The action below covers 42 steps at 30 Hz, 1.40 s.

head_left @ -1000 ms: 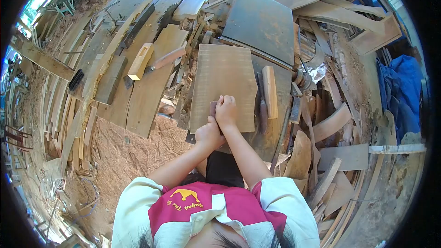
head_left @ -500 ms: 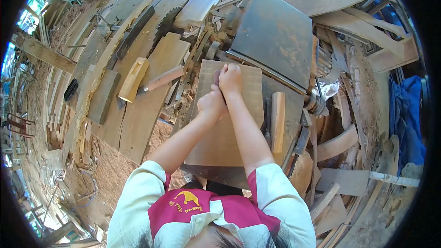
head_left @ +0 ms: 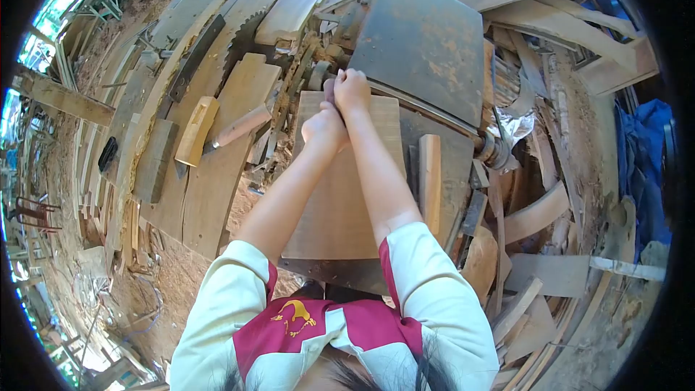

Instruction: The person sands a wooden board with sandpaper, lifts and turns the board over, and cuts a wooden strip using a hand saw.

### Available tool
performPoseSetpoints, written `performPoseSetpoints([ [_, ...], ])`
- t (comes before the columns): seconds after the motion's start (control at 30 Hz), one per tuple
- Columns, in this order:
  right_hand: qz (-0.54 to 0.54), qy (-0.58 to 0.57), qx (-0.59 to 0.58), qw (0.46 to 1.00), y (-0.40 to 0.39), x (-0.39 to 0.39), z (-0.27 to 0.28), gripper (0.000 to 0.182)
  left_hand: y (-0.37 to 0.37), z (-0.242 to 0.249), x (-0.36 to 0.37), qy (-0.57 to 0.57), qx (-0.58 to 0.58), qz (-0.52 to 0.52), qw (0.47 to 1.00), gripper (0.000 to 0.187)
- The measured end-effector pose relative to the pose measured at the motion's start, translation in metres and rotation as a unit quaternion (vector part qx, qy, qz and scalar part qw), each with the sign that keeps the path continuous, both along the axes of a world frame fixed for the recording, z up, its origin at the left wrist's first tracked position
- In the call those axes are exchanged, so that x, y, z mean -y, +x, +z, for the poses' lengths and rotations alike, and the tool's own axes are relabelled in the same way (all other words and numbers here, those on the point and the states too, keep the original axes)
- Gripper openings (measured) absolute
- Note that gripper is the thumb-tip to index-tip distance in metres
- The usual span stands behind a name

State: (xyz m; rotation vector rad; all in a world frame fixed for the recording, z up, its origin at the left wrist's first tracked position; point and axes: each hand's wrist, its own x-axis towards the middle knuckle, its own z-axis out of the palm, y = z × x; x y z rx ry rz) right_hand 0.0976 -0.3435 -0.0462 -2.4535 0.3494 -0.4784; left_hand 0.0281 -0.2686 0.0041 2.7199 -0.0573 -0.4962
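Note:
A flat wooden board (head_left: 340, 210) lies lengthwise in front of me on a dark metal machine table. Near its far edge my right hand (head_left: 352, 92) is closed and pressed down. My left hand (head_left: 325, 127) is closed just nearer to me, against the right wrist. A small reddish-brown block (head_left: 329, 90) shows between the hands, mostly covered by the fingers; its exact kind is hidden. Both hands seem to grip it against the board's surface.
A squared wooden piece (head_left: 430, 181) lies right of the board. Beyond stands a rusty metal plate (head_left: 420, 47). On the left bench are a wooden hand plane (head_left: 196, 132), a wooden-handled tool (head_left: 242, 126) and a toothed saw blade (head_left: 242, 42). Scrap wood lies right.
Both hands have slid away from me along the board, toward its far edge, with the small block. My view has shifted slightly; the board stays in place on the table.

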Motion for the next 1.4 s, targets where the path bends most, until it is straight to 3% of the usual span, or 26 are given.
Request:
performPoseSetpoints([
  [0.2,0.006,0.006,-0.016,1.000,-0.082,-0.032,-0.002,0.025,-0.080,0.003,-0.034,0.003,0.025,-0.004,1.000,0.058],
  [0.53,-0.008,0.010,-0.048,0.999,-0.243,-0.088,0.009,0.024,-0.228,0.007,-0.090,-0.007,-0.030,-0.019,0.999,0.064],
  [0.7,-0.017,0.025,-0.045,0.999,-0.286,-0.107,0.010,0.025,-0.265,0.005,-0.111,-0.013,-0.049,-0.027,0.998,0.064],
  [0.8,-0.024,0.035,-0.009,0.999,-0.288,-0.110,0.009,0.025,-0.269,0.007,-0.115,-0.024,-0.035,-0.028,0.999,0.064],
  [1.07,-0.025,0.019,-0.061,0.998,-0.268,-0.106,0.014,0.024,-0.251,0.001,-0.112,-0.022,-0.034,-0.038,0.998,0.064],
  [1.4,-0.018,-0.005,-0.108,0.994,-0.155,-0.084,0.008,0.028,-0.147,0.008,-0.089,-0.017,-0.045,-0.020,0.999,0.059],
])
